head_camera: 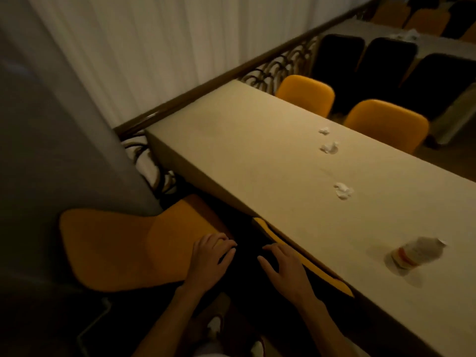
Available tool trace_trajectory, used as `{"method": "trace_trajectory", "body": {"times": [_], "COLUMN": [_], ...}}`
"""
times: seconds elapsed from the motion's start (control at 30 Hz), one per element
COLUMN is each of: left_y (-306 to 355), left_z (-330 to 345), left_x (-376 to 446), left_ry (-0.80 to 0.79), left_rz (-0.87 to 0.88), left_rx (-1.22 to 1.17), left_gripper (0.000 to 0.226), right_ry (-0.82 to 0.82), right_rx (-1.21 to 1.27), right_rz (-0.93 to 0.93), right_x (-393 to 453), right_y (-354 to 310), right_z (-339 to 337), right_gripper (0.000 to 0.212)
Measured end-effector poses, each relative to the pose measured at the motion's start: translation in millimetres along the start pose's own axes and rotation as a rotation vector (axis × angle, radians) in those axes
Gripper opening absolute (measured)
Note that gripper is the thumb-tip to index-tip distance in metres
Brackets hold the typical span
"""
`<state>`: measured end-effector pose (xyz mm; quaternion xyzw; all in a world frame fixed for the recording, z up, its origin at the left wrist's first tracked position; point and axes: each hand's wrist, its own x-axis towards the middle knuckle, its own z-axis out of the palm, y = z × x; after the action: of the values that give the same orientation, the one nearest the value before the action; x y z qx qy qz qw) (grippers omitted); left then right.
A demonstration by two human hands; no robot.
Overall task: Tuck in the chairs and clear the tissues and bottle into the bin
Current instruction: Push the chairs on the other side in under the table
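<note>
Left hand (210,261) lies palm down on the near edge of an orange chair (123,249), fingers curled over that edge, gripping it. Right hand (284,265) is spread open, fingers apart, holding nothing; it sits just beside the top edge of a second orange chair (304,256) that is pushed in tight against the table (257,140). Cannot tell if the right fingertips touch that chair. Both forearms reach up from the bottom of the view, roughly parallel, dark gap between the hands.

The gripped chair is pulled out and angled away from the table, close to a grey curtain (51,150) on the left. A dark wooden railing (180,101) runs behind the table end.

On the tabletop: three crumpled tissues (342,190) in a loose line, well apart from the hands, and a clear plastic bottle (417,252) lying on its side, right of the hands. Two more orange chairs (386,124) stand on the far side, dark chairs (386,57) behind them.
</note>
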<state>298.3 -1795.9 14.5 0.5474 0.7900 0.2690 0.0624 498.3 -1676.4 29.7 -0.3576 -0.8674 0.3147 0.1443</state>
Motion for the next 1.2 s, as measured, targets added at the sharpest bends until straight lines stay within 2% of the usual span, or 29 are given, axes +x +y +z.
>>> {"method": "trace_trajectory", "body": {"times": [0.1,0.23,0.47,0.67,0.9,1.2], "left_y": [-15,-45,-106,-176,-261,-326], "left_z": [-22,-51,-108,-148,-191,-219], "left_x": [-24,-52,-94,-117,-130,-117], "left_ry": [0.075,0.145,0.249,0.256,0.209,0.166], "left_rz": [-0.093,-0.198,-0.323,-0.339,-0.291,-0.266], "left_rx": [-0.005,0.034,0.093,0.109,0.129,0.112], "left_gripper": [0.029,0.027,0.036,0.029,0.031,0.028], "right_ry": [-0.07,-0.158,-0.256,-0.301,-0.241,-0.215], "right_rx": [0.031,0.056,0.07,0.056,0.043,-0.002], "right_rz": [-0.082,-0.179,-0.279,-0.239,-0.187,-0.174], "right_x": [12,24,41,48,64,97], "right_y": [-22,-56,-124,-191,-259,-298], "right_z": [16,36,84,137,194,235], "right_gripper": [0.053,0.047,0.054,0.047,0.047,0.05]}}
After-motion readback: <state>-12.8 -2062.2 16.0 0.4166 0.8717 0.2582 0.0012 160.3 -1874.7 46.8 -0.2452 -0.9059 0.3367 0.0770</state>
